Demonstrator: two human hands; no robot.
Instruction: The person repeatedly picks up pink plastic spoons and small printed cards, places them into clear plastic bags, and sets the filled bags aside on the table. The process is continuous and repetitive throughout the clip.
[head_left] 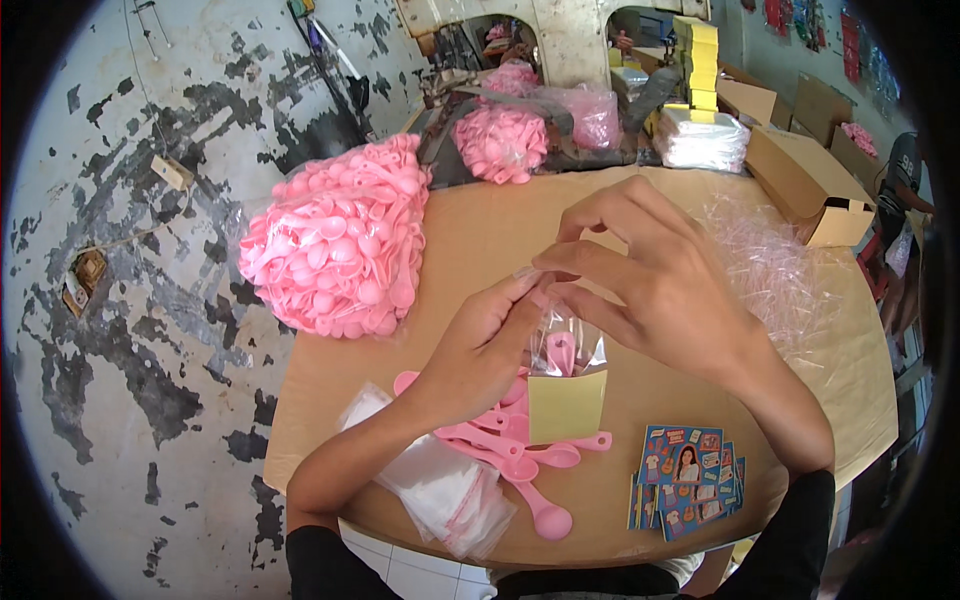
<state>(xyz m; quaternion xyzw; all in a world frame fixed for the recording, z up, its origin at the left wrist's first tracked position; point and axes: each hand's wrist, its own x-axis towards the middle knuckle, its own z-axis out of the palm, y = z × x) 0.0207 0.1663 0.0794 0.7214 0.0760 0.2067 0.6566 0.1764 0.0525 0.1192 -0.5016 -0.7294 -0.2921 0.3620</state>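
Between my two hands hangs a small clear plastic bag (592, 340), with a pink scoop (560, 354) and a yellow card (567, 408) showing through it. My left hand (475, 345) is closed, thumb and fingers pinching the bag's top edge. From the other side, my right hand (675, 285) pinches at the same top edge with thumb and forefinger, its other fingers curled above. Loose pink scoops (548, 515) lie in a heap below my left hand. Beside them is a sheaf of flat clear bags (450, 500). Printed blue cards (690, 475) lie stacked below my right forearm.
A big bag of pink scoops (335, 245) stands at the table's left, near the peeling wall (150, 330). Further back are another scoop bag (500, 140), yellow card stacks (697, 65) and a cardboard box (810, 185). Thin clear strips (765, 260) spread at right; a person (905, 180) is beyond.
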